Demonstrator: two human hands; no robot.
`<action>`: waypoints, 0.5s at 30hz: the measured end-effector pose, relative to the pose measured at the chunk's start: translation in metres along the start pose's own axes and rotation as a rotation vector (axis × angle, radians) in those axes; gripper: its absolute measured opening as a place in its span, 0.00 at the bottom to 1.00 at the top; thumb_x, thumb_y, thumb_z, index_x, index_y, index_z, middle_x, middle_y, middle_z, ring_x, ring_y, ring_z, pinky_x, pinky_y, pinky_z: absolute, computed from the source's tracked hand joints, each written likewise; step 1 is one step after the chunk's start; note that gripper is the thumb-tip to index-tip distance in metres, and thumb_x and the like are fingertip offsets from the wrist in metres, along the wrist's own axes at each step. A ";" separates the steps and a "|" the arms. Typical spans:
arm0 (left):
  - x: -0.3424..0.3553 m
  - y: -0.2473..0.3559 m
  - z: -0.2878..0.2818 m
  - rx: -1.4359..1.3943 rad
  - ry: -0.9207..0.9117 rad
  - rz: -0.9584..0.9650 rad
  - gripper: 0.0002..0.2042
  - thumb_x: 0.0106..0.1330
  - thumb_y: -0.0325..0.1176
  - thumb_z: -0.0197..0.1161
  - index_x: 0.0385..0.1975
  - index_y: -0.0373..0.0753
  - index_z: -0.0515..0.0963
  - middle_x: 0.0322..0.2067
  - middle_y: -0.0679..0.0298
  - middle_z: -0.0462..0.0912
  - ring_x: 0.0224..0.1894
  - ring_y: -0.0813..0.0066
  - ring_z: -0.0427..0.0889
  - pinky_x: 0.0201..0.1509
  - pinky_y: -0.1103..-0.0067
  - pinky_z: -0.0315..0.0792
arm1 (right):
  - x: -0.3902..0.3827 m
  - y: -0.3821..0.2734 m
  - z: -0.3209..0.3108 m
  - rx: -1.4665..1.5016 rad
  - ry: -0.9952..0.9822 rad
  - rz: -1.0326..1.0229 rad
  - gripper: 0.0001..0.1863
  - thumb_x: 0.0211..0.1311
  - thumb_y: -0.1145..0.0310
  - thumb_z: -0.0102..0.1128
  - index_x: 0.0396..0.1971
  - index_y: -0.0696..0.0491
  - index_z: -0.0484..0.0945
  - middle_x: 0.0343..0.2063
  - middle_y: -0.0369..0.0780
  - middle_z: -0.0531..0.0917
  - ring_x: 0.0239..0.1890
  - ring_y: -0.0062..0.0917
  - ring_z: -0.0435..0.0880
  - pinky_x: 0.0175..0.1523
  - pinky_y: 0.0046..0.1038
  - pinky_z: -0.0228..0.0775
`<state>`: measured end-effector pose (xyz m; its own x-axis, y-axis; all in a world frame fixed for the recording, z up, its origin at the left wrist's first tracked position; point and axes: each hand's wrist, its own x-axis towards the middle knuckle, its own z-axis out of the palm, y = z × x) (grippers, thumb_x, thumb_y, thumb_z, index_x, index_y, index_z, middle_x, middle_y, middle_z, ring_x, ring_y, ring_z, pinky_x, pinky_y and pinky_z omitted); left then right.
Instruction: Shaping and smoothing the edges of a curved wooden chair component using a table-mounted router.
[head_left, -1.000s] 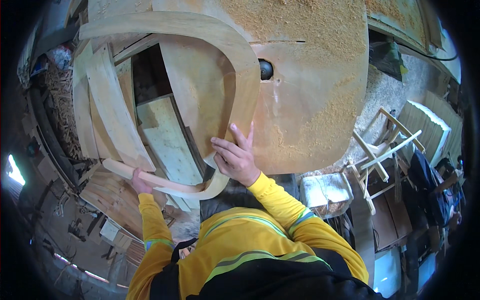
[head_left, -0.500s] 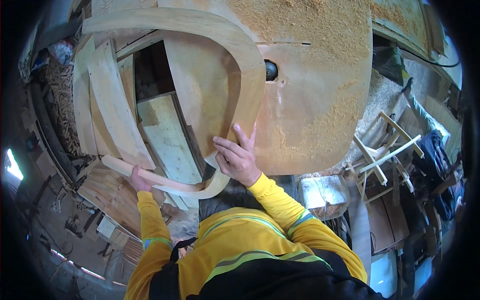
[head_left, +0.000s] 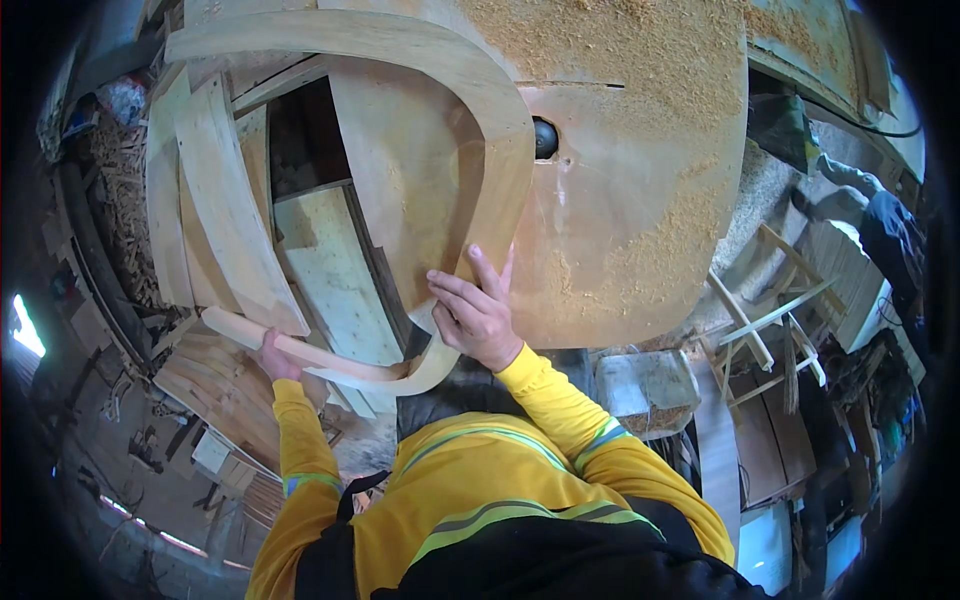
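A large U-shaped curved wooden piece [head_left: 508,170] lies over a plywood worktop [head_left: 620,250], with its lower end curling toward my body. My left hand [head_left: 279,356] is closed around that lower arm, close to its rounded tip. On the bend nearest me rests my right hand [head_left: 484,318], its fingers spread over the wood. Beside the curve's outer edge, a dark round metal piece [head_left: 545,138] shows in a hole in the worktop. The undersides of both hands are hidden.
Several curved boards [head_left: 228,180] lie at the left. Sawdust [head_left: 610,40] covers the worktop's far part. At right stand a wooden frame with crossed legs [head_left: 765,320] and a pale block [head_left: 648,393]. Another person's legs [head_left: 885,230] show at the far right.
My hands and the curved wooden piece stay nearly in place. At the far right, the other person has shifted farther away, and their legs now show higher in view.
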<state>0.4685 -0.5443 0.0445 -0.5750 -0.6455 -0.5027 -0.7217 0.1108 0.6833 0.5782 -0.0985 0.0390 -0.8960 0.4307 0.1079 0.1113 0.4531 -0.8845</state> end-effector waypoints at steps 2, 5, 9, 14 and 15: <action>-0.002 0.002 0.003 -0.016 -0.007 -0.023 0.09 0.62 0.33 0.63 0.38 0.38 0.76 0.33 0.63 0.77 0.34 0.67 0.79 0.38 0.69 0.77 | 0.000 0.000 0.000 -0.002 0.003 0.002 0.13 0.43 0.77 0.66 0.33 0.50 0.87 0.42 0.28 0.86 0.68 0.42 0.67 0.71 0.70 0.36; -0.003 0.003 0.002 -0.037 -0.012 -0.041 0.09 0.62 0.33 0.62 0.39 0.38 0.75 0.32 0.63 0.76 0.34 0.66 0.79 0.38 0.69 0.77 | 0.000 0.000 0.000 -0.005 -0.005 0.001 0.13 0.43 0.77 0.66 0.33 0.50 0.87 0.42 0.28 0.86 0.69 0.42 0.67 0.71 0.69 0.36; -0.003 0.003 0.003 -0.044 0.009 -0.024 0.10 0.62 0.32 0.62 0.41 0.37 0.74 0.33 0.62 0.77 0.34 0.65 0.80 0.37 0.68 0.78 | 0.001 -0.001 0.000 -0.002 -0.009 0.000 0.13 0.43 0.77 0.66 0.33 0.50 0.87 0.42 0.28 0.86 0.69 0.42 0.66 0.71 0.70 0.36; -0.003 0.002 0.007 -0.027 0.027 0.008 0.10 0.62 0.31 0.62 0.41 0.36 0.74 0.33 0.62 0.77 0.33 0.66 0.80 0.35 0.68 0.78 | -0.001 -0.001 0.001 -0.021 -0.002 0.010 0.13 0.45 0.77 0.66 0.33 0.50 0.87 0.43 0.28 0.86 0.71 0.41 0.64 0.74 0.64 0.32; 0.000 0.001 0.003 -0.033 0.031 0.030 0.10 0.62 0.31 0.62 0.40 0.36 0.74 0.33 0.62 0.77 0.33 0.66 0.80 0.35 0.69 0.78 | -0.001 -0.002 0.002 -0.017 -0.002 0.008 0.13 0.45 0.77 0.66 0.33 0.50 0.87 0.43 0.28 0.86 0.71 0.41 0.64 0.74 0.64 0.32</action>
<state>0.4664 -0.5420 0.0438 -0.5832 -0.6657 -0.4655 -0.6912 0.1056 0.7149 0.5786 -0.1012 0.0396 -0.8958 0.4330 0.1004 0.1254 0.4629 -0.8775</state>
